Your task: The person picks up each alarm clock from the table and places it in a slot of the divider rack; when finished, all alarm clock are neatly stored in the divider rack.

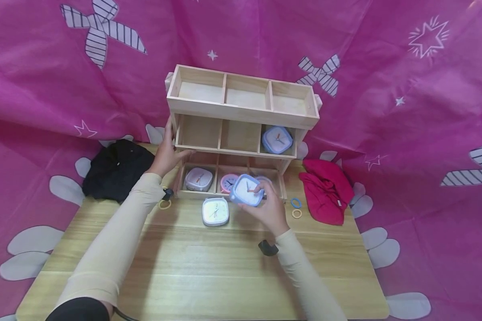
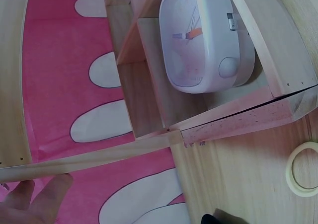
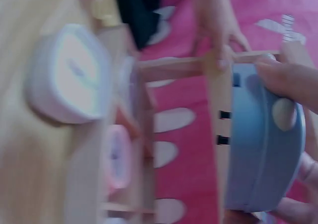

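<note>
A three-tier wooden shelf (image 1: 241, 107) stands at the back of the table. My right hand (image 1: 267, 209) grips a blue clock (image 1: 246, 190) in front of the bottom tier; the blue clock (image 3: 263, 144) fills the right wrist view, blurred. My left hand (image 1: 166, 154) holds the shelf's left side, fingers (image 2: 30, 201) against the wood. A lilac clock (image 1: 198, 179) sits in the bottom left compartment, shown close as the lilac clock (image 2: 203, 40). A pink clock (image 1: 227, 183) is in the bottom middle. Another blue clock (image 1: 277, 139) sits in the middle tier's right compartment. A white clock (image 1: 215, 211) lies on the table.
A black cloth (image 1: 116, 169) lies left of the shelf, a red cloth (image 1: 327, 189) right of it. Small rings lie on the wooden table (image 1: 209, 276): a yellow ring (image 1: 165, 204), a blue ring (image 1: 296, 203), another yellow ring (image 1: 297, 214). Pink fabric (image 1: 405, 111) hangs behind.
</note>
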The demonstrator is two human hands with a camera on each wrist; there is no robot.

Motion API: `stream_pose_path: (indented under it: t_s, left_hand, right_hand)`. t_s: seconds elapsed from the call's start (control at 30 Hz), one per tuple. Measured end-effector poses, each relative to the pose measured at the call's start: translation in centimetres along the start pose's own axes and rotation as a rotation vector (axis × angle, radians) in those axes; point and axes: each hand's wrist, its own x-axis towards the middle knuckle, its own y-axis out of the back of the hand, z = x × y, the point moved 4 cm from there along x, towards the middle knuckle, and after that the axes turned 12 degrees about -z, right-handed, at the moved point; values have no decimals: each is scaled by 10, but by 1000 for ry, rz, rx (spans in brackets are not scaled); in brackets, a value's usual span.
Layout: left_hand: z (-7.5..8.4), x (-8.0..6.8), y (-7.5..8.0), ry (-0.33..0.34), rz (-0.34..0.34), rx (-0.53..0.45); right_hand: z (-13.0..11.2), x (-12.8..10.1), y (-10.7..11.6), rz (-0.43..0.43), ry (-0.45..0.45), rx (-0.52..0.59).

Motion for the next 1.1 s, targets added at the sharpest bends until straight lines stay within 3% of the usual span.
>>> stream_pose_path:
  t_s: [0.1,0.2,0.4,0.57,0.73,0.93,1.1]
  left_hand:
    - [0,0,0,5,2,4]
    - [1,-1,0,14,-2,9]
    - [1,0,0,14,-11,6]
    - [1,-1,0,24,-20,12]
    - [0,-1,0,20,-16,12]
    - [-1,-1,1,17,-15,23]
    - [-1,-2,1,17,-13,13]
  right_hand:
    - [-18,20,12,104,105,-7]
    - [-29,41,18,176,140,-11]
    - [-40,77,19,240,115,35]
    - [-42,107,19,280,66,-44]
    - [-45,134,22,277,16,-108]
    - [-47,156,17,180,-22,-190]
    - [-43,167,11,147,-37,-279]
